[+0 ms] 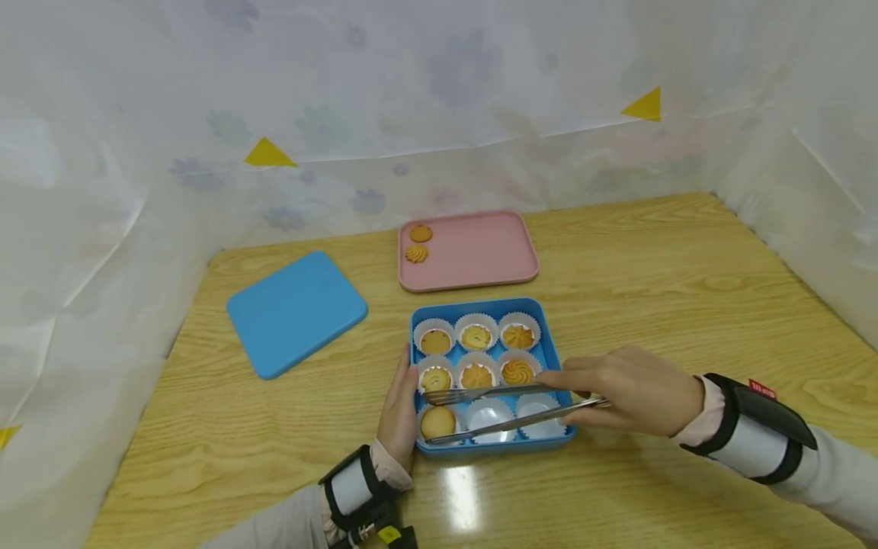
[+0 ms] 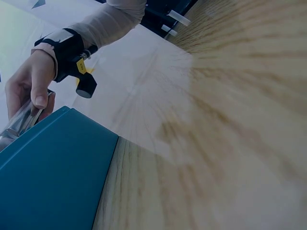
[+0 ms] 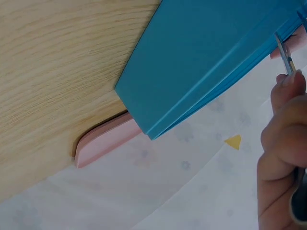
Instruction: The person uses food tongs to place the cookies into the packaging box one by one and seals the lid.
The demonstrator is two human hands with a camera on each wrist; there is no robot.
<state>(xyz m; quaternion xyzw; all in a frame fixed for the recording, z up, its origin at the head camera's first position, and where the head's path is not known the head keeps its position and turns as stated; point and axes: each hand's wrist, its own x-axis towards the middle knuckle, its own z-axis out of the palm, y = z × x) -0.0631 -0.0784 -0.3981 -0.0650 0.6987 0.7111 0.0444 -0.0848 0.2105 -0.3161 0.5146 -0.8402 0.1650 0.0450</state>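
A blue box [image 1: 494, 451] holds white paper cups in three rows of three. The two back rows of cups contain cookies of several shapes. In the front row, a plain round cookie [image 1: 437, 423] sits in the left cup; the middle cup [image 1: 490, 419] and right cup are empty. My right hand [image 1: 631, 389] grips metal tongs [image 1: 507, 423] over the box's right side. The tongs' spread tips straddle the round cookie; whether they touch it I cannot tell. My left hand [image 1: 399, 412] rests against the box's left wall with fingers extended. In the right wrist view the box hides the cookies.
Behind the box lies a pink tray [image 1: 480, 252] with two cookies, a flat one [image 1: 421, 234] and a swirled one [image 1: 416, 253], at its left end. A blue lid [image 1: 296, 314] lies on the wooden table [image 1: 652, 274] to the left. White sheeting [image 1: 446, 91] surrounds the table.
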